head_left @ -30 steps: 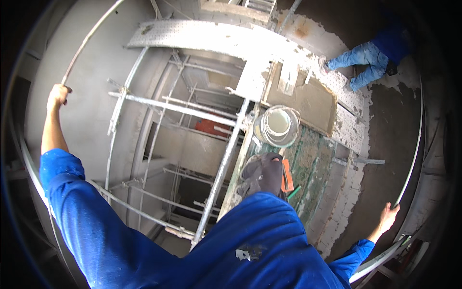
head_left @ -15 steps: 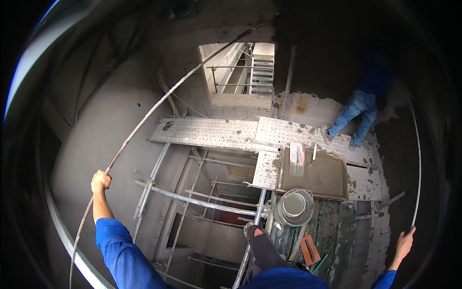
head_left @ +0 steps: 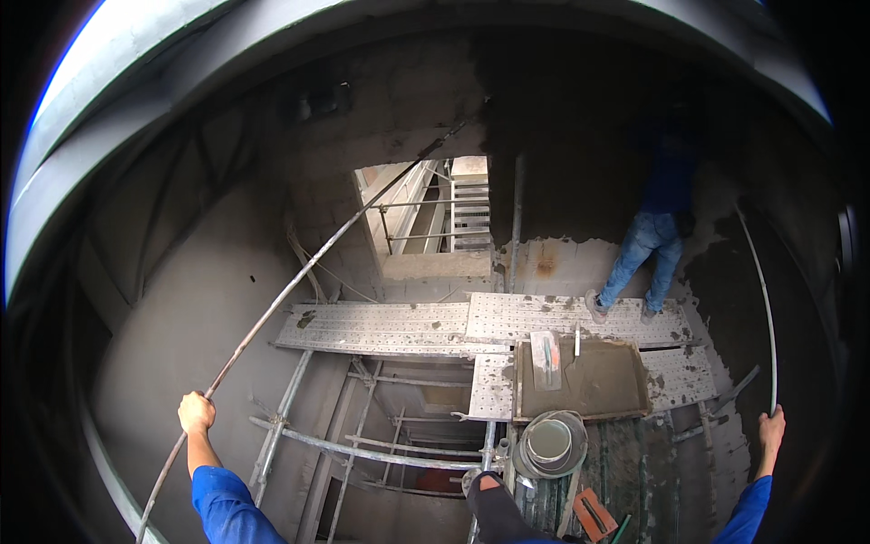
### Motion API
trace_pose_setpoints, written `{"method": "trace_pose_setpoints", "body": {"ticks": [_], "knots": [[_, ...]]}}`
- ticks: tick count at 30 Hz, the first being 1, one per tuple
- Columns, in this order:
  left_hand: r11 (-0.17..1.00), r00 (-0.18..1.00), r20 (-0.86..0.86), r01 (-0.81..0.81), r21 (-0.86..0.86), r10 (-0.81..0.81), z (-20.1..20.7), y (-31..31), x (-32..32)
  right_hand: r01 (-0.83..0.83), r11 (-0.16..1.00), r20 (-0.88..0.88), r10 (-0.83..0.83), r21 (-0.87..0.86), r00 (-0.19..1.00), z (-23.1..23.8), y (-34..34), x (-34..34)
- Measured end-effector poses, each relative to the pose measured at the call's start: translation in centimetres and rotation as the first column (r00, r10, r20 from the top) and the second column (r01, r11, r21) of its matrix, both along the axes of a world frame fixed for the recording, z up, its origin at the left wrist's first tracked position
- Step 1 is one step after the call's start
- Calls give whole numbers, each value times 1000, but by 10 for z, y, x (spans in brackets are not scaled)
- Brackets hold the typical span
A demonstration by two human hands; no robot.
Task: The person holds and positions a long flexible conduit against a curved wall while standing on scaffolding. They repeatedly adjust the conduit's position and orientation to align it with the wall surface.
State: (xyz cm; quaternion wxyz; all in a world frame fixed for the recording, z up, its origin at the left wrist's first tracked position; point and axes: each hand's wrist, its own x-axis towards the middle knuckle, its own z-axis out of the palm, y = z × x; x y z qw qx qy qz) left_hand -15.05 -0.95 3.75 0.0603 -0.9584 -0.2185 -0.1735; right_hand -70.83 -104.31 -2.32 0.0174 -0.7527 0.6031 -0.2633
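My left hand (head_left: 197, 412) is closed around a long thin metal pole (head_left: 288, 292), which slants from the lower left up past the window opening. At the right, my right hand (head_left: 772, 428) grips another thin metal pole (head_left: 764, 304) near its lower visible end. Both arms are spread wide in blue sleeves. Below and between them sits a shallow mortar tray (head_left: 594, 379), with a plastering trowel (head_left: 546, 360) lying on its left part. A bucket (head_left: 549, 442) stands in front of the tray. An orange float (head_left: 594, 515) lies on the dark green boards.
Perforated white scaffold planks (head_left: 390, 328) run across ahead. A co-worker (head_left: 648, 240) in blue stands on them, facing the dark wet wall. Left of my foot (head_left: 497, 501), a deep drop opens between scaffold tubes (head_left: 381, 451). A window opening (head_left: 426, 218) shows stairs beyond.
My view has tilted upward, so planks, tray and bucket sit lower in the picture. Both hands still grip their poles. The co-worker's feet remain on the planks.
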Motion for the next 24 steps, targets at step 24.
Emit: {"method": "trace_pose_setpoints", "body": {"ticks": [24], "knots": [[936,963,156,165,309,-221,-19,8,-9,229,963,-43,-225,139,973,77,109,52]]}}
